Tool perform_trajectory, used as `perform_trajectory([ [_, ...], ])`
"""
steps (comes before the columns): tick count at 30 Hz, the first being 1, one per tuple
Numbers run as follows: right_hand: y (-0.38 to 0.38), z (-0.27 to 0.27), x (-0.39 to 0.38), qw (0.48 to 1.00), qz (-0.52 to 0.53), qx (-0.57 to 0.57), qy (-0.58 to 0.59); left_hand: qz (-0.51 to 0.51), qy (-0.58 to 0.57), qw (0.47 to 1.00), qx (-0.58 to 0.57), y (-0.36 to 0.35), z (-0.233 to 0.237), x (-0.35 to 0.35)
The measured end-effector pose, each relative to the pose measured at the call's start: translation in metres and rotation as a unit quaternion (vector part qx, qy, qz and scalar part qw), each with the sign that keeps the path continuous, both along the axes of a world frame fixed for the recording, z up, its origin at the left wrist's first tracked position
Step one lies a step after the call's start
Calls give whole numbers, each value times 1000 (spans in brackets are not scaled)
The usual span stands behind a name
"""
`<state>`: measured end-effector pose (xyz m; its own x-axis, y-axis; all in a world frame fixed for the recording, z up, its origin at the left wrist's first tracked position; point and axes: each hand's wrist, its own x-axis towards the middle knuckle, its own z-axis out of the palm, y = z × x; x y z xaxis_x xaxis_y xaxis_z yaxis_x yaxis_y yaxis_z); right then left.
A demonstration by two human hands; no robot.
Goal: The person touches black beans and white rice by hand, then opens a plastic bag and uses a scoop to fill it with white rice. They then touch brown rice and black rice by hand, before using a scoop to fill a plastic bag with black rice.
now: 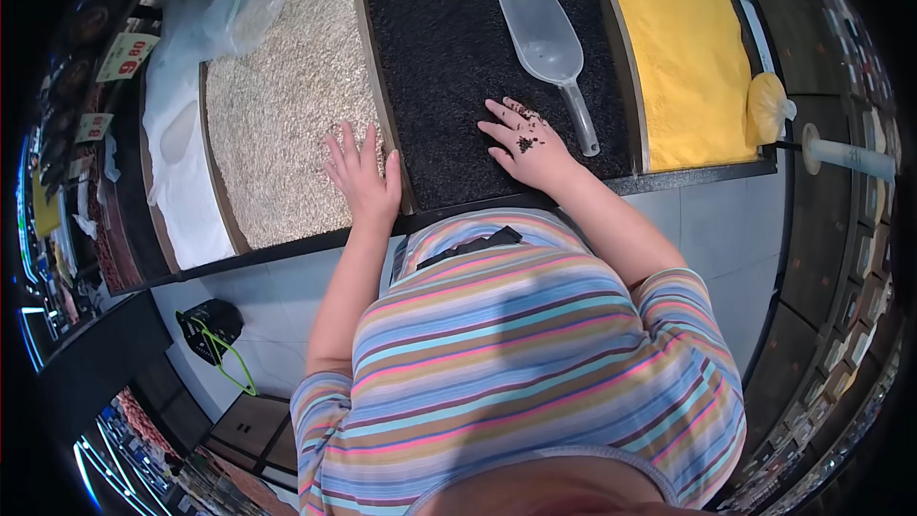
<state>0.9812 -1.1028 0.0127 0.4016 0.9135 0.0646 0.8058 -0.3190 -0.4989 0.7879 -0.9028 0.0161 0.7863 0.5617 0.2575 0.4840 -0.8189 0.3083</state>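
My left hand lies with its fingers spread on a bin of pale grain, its thumb near the divider. On the black grain in the neighbouring bin rests my right hand, fingers apart and pointing left. Dark grains cling to the back of that hand. Just beyond it, a clear plastic scoop lies on the black grain, its handle toward me. Neither hand holds anything.
A bin of yellow meal is at the right, with a tied yellow bag by its edge. Left are a white powder bin, a plastic bag and price cards. A black basket stands on the floor.
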Motion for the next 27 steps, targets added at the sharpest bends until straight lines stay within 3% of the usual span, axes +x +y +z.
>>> perform_trajectory([
  [2,-9,3,-6,999,-5,9,44,-73,-99,992,-16,-12,14,15],
  [4,-13,1,-13,985,-63,67,146,-75,-133,947,-282,-26,16,30],
  [5,-13,-2,-14,972,-91,96,195,-74,-147,898,-408,-32,16,38],
  [6,-14,-15,-13,967,-125,101,199,-6,-176,815,-552,-39,13,49],
  [7,-13,-17,-10,907,-180,110,365,61,-198,705,-678,-41,7,59],
  [8,-9,-29,-6,848,-198,162,464,105,-219,643,-727,-38,-7,65],
  [9,0,-32,-2,775,-213,212,556,126,-243,601,-751,-34,-15,71],
  [11,15,-34,6,717,-283,211,601,167,-287,514,-791,-22,-29,83],
  [12,26,-32,9,685,-317,209,622,171,-274,508,-798,-19,-29,93],
  [15,66,-45,19,579,-417,282,641,256,-301,420,-817,-6,-39,126],
  [18,101,-47,48,449,-475,311,690,257,-314,394,-825,7,-39,159],
  [20,126,-61,61,450,-465,391,655,245,-337,339,-843,20,-43,176],
  [23,154,-43,90,337,-482,398,704,276,-374,299,-833,37,-42,209],
  [24,162,-39,97,375,-469,408,688,296,-386,292,-824,40,-37,219],
  [27,179,-25,121,374,-540,343,672,189,-426,248,-849,51,-24,243],
])
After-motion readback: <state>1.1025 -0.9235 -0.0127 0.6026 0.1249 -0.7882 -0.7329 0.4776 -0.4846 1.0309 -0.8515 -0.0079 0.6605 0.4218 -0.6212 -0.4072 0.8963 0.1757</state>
